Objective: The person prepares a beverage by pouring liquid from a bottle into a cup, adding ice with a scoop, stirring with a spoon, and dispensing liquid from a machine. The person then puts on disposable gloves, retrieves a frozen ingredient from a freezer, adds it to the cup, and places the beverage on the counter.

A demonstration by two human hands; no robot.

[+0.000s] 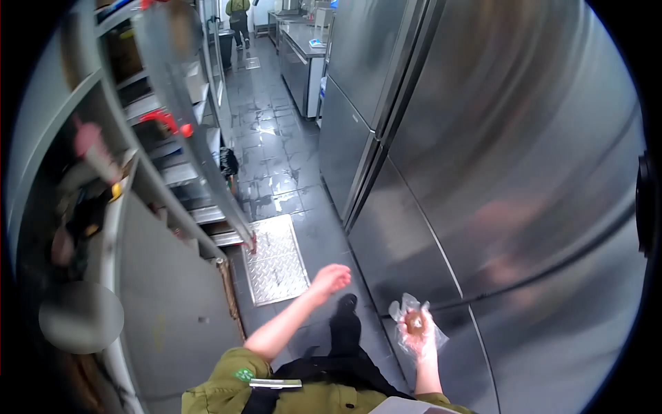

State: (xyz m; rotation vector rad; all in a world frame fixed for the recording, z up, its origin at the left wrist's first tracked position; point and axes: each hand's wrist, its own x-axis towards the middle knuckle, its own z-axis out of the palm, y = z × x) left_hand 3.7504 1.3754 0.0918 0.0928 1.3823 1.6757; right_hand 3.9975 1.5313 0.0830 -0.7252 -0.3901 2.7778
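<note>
My left hand hangs over the tiled floor in front of my body, its fingers curled in, with nothing visible in them. On the right, my right hand is palm up, in or under clear thin plastic, and holds a small round brown item in its palm. What the brown item is cannot be made out. The right hand is beside the lower steel refrigerator doors, apart from them.
Shelves and a metal stepladder with red parts line the left. A metal floor plate lies ahead on wet tiles. Farther off are a steel counter and another person.
</note>
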